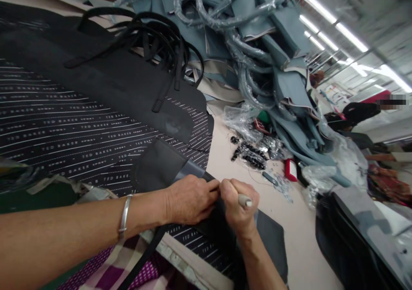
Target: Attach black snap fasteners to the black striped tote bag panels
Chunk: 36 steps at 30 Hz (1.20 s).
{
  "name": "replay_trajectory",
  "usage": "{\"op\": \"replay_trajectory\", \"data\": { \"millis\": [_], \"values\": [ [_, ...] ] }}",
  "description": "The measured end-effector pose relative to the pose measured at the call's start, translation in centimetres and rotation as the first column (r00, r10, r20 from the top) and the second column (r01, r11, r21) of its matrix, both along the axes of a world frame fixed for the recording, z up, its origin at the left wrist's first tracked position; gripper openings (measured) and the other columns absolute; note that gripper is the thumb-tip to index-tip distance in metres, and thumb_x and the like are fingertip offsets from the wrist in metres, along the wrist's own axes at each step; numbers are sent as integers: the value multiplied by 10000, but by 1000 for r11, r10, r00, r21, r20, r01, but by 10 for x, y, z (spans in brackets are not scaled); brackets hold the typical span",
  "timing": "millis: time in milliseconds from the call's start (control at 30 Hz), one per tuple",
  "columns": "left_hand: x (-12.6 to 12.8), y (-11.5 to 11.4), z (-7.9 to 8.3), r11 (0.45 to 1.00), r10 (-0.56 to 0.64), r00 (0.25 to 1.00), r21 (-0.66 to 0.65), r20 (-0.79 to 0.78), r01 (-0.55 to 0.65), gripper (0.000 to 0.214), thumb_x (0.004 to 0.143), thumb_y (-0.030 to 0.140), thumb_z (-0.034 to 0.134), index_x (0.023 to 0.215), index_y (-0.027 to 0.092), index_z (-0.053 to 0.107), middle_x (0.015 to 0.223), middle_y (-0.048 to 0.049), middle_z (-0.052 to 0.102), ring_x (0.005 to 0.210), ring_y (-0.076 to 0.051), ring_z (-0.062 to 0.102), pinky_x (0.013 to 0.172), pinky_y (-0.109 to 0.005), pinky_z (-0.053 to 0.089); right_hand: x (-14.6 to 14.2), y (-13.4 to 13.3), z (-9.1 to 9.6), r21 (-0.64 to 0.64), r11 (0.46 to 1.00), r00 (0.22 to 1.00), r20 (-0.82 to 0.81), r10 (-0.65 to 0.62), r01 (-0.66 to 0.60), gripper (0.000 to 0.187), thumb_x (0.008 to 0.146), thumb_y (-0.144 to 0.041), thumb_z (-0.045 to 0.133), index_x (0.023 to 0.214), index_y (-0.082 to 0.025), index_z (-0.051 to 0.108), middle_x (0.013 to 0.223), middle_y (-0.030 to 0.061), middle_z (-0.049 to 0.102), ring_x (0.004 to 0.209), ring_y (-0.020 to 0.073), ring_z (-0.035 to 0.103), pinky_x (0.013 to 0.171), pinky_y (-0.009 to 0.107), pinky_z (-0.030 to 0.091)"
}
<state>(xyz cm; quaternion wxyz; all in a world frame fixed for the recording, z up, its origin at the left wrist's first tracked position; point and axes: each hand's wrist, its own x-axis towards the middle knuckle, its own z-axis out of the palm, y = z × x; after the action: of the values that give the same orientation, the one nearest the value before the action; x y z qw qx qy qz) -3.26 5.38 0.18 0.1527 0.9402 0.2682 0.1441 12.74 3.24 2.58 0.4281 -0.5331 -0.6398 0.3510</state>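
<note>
In the head view my right hand (240,202) is wrapped around a tool with a pale, rounded handle end (245,201); its working tip is hidden below the fist. My left hand (193,199) is closed at the edge of a black leather-like bag piece (161,163), its fingertips meeting the right hand. What exactly lies between the left fingertips is hidden. Under both hands the black material continues to the lower right, over lining (112,131) printed with white lettering and stripes. Black strap handles (157,36) stand up from the panels behind.
Grey-blue bag parts (283,62) with plastic-wrapped handles are heaped at the back. Small black fittings (252,152), a red-and-white box (290,170) and clear plastic (240,120) lie on the pale table (299,230). A black bag (350,238) sits at right; a person (350,114) is beyond.
</note>
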Motion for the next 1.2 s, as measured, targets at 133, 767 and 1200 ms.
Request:
{"op": "replay_trajectory", "data": {
  "millis": [133, 767, 1200],
  "values": [
    [-2, -1, 0, 999, 21, 1000, 40, -5, -21, 244, 881, 336, 561, 1071, 197, 623, 1030, -56, 624, 725, -211, 668, 528, -342, 513, -5, 20, 7, -45, 994, 994, -40, -106, 104, 492, 905, -468, 500, 520, -254, 282, 464, -82, 249, 402, 84, 266, 415, 268, 246],
    [0, 1, -12, 999, 23, 998, 41, 66, -26, 224, 865, 339, 571, 956, 173, 689, 905, -90, 723, 747, -251, 695, 593, -348, 534, -32, 39, 8, -27, 996, 984, 157, -83, 88, 456, 822, -363, 608, 494, -226, 322, 463, -80, 277, 442, 69, 260, 430, 256, 178],
    [-2, -2, 0, 993, 119, 993, -22, 25, -118, 227, 840, 330, 582, 984, 154, 586, 928, -94, 711, 797, -264, 691, 629, -352, 534, 4, 16, 12, 155, 968, 977, -109, -184, 199, 459, 915, -450, 396, 540, -258, 214, 413, -115, 176, 311, 69, 187, 361, 234, 255]
  ]
}}
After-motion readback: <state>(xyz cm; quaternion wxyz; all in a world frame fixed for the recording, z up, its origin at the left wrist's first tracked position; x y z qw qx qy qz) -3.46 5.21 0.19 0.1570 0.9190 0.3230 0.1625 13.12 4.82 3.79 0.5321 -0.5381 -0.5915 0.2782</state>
